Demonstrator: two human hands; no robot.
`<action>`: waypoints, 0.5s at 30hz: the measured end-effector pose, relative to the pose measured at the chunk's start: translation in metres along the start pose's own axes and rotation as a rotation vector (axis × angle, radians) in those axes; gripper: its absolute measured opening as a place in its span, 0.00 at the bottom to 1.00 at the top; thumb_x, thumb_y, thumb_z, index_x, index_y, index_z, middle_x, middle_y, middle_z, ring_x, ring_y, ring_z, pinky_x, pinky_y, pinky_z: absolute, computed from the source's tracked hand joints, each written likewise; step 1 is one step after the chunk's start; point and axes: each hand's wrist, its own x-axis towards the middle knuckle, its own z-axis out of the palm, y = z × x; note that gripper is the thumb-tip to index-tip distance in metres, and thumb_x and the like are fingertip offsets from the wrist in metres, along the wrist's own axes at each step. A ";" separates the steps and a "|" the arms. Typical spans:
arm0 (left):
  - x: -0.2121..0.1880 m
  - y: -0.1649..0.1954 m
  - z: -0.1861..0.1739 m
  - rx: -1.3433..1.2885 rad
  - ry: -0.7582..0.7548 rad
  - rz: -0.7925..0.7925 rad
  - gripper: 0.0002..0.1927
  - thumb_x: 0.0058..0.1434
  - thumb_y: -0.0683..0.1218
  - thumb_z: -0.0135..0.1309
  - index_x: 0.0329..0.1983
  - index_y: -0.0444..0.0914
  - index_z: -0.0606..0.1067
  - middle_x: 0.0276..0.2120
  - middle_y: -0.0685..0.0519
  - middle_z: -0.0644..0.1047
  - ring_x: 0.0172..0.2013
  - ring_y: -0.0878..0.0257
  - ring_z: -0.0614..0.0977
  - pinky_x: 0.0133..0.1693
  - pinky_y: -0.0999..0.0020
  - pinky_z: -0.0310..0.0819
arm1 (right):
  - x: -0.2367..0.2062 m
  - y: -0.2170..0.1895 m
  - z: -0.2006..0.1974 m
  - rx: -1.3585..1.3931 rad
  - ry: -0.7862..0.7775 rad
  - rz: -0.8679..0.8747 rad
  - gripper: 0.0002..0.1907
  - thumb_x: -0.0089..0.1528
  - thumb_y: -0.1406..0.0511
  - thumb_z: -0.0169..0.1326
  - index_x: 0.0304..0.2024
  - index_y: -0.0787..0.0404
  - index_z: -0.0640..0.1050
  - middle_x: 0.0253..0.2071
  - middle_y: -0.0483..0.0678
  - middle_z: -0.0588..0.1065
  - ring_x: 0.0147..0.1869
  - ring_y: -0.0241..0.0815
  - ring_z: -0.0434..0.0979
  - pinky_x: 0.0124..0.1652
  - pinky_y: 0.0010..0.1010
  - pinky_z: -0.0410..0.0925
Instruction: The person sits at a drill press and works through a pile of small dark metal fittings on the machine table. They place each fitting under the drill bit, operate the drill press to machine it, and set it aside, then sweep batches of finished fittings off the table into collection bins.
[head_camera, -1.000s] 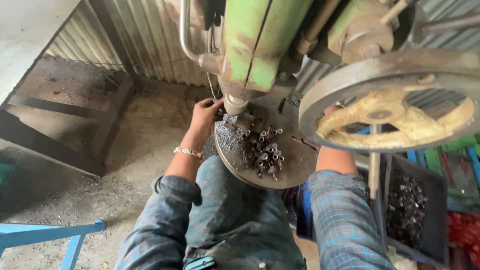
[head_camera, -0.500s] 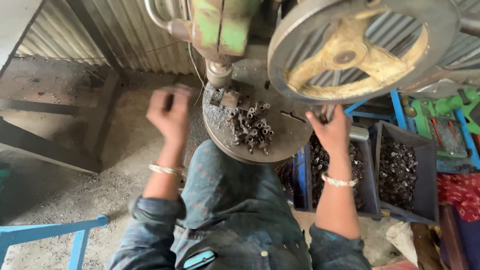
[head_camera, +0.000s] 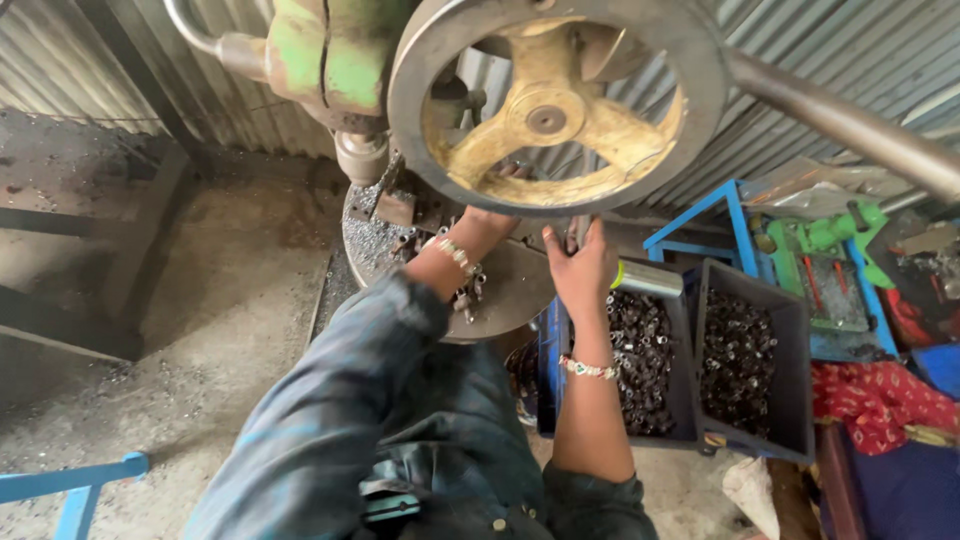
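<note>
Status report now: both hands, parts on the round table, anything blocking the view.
Left hand reaches under the big flywheel, grip hidden. Right hand on a lever at the round table. Small metal parts beside left wrist.
</note>
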 end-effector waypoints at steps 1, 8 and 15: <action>0.015 -0.003 0.018 0.025 -0.081 -0.149 0.22 0.52 0.50 0.53 0.52 0.44 0.78 0.51 0.45 0.81 0.52 0.46 0.79 0.52 0.46 0.71 | 0.000 0.000 0.000 0.055 0.009 -0.046 0.25 0.57 0.65 0.68 0.51 0.65 0.71 0.41 0.42 0.78 0.43 0.29 0.79 0.37 0.26 0.73; 0.041 -0.019 0.036 0.176 -0.306 -0.289 0.20 0.53 0.55 0.61 0.46 0.42 0.79 0.44 0.45 0.81 0.46 0.49 0.81 0.48 0.53 0.74 | -0.001 -0.006 -0.006 -0.190 -0.024 -0.003 0.21 0.55 0.63 0.69 0.38 0.65 0.70 0.29 0.46 0.76 0.28 0.38 0.77 0.32 0.32 0.70; 0.024 0.004 0.018 0.102 -0.446 -0.353 0.22 0.54 0.60 0.69 0.40 0.39 0.81 0.37 0.45 0.82 0.39 0.51 0.83 0.43 0.59 0.77 | -0.002 -0.018 -0.006 -0.186 -0.005 0.049 0.21 0.56 0.62 0.69 0.40 0.64 0.71 0.29 0.46 0.75 0.27 0.39 0.74 0.31 0.32 0.69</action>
